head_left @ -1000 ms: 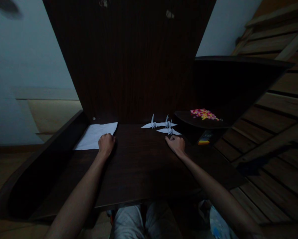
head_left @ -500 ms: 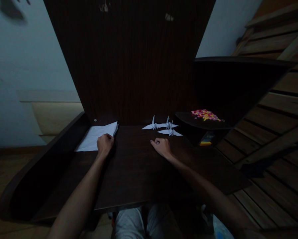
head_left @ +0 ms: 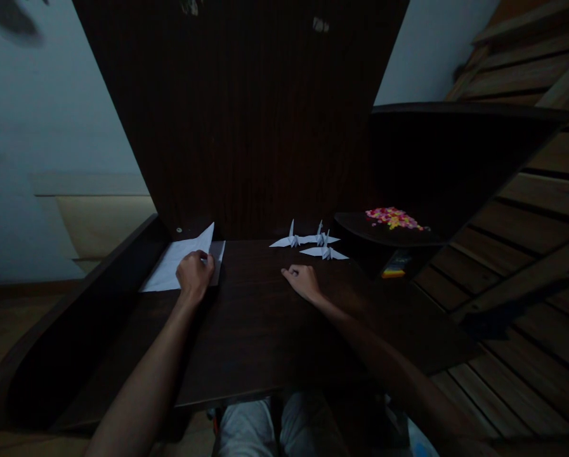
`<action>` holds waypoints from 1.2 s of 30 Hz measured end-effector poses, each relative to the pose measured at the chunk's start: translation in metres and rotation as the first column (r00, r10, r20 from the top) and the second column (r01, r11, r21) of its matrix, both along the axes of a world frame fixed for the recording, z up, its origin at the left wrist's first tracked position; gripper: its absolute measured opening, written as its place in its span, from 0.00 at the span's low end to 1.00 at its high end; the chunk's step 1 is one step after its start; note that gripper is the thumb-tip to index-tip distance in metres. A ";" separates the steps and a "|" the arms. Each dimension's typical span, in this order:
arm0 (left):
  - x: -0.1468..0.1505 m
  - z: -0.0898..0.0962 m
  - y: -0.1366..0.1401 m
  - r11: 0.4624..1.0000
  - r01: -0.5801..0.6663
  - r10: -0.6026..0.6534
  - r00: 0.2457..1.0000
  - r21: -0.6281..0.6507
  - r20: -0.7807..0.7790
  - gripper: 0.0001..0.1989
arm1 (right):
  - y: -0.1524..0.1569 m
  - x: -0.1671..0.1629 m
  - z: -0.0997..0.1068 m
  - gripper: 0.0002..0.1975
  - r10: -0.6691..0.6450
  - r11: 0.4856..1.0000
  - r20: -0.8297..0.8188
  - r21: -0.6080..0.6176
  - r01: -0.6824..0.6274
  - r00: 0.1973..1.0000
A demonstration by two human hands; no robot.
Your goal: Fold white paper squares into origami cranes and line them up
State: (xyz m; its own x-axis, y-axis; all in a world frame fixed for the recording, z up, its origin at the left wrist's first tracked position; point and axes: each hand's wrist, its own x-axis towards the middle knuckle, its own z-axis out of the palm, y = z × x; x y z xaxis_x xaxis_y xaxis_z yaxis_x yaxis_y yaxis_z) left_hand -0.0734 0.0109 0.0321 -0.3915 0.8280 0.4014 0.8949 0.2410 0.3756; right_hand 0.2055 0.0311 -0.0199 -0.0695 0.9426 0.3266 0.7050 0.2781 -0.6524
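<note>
My left hand (head_left: 195,274) is closed on the right edge of a white sheet of paper (head_left: 170,261), whose far right corner is bent up. Beneath it, more paper (head_left: 219,254) shows as a greyish strip. My right hand (head_left: 303,280) rests on the dark desk with its fingers curled in and nothing visible in them. Just beyond it stand three white folded paper cranes: one at the left (head_left: 291,241), one behind (head_left: 321,238) and one nearer (head_left: 327,253).
A small raised shelf (head_left: 355,223) at the right bears a heap of pink, yellow and red bits (head_left: 394,218). Below it sits a small item with a yellow edge (head_left: 394,265). A dark side panel (head_left: 75,317) bounds the desk (head_left: 246,343) on the left. Wooden slats (head_left: 541,254) stand at the right.
My left hand has drawn the sheet's right edge up and to the left, baring the paper beneath. My right hand has shifted slightly left; the cranes have stayed in place.
</note>
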 end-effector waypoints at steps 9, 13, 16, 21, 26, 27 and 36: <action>0.064 -0.010 -0.023 0.886 0.406 -0.415 0.910 0.224 -0.010 0.14 | -0.004 -0.011 0.007 0.23 0.251 0.854 -0.677 -0.182 -0.488 0.691; 0.091 -0.026 -0.034 0.682 0.706 -0.704 0.704 0.189 -0.091 0.11 | -0.007 -0.017 0.007 0.25 0.210 0.771 -0.805 -0.212 -0.600 0.554; 0.098 -0.033 -0.038 0.559 0.815 -0.810 0.576 0.154 -0.109 0.09 | -0.007 -0.021 0.003 0.20 0.187 0.785 -0.800 -0.227 -0.577 0.570; 0.097 -0.034 -0.038 0.444 0.886 -0.879 0.459 0.134 -0.125 0.10 | -0.001 -0.022 -0.005 0.15 0.115 0.867 -0.765 -0.234 -0.439 0.633; 0.086 -0.031 -0.029 0.515 0.843 -0.828 0.536 0.153 -0.166 0.11 | 0.006 -0.012 -0.003 0.12 0.077 0.917 -0.767 -0.196 -0.346 0.637; 0.081 -0.031 -0.025 0.539 0.829 -0.811 0.559 0.147 -0.174 0.11 | 0.008 -0.009 -0.003 0.13 0.068 0.923 -0.768 -0.194 -0.333 0.637; 0.050 -0.054 -0.004 0.664 0.731 -0.747 0.652 -0.157 -0.130 0.28 | 0.009 -0.002 0.003 0.19 0.068 0.935 -0.783 -0.166 -0.313 0.618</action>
State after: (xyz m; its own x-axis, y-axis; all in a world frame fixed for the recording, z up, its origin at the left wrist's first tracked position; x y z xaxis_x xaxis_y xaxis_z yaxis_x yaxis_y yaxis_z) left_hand -0.0235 0.0074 -0.0215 0.4318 0.8456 0.3137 0.8358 -0.5059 0.2132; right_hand 0.2033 0.0398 -0.0168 -0.1025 0.9903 0.0939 -0.1220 0.0811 -0.9892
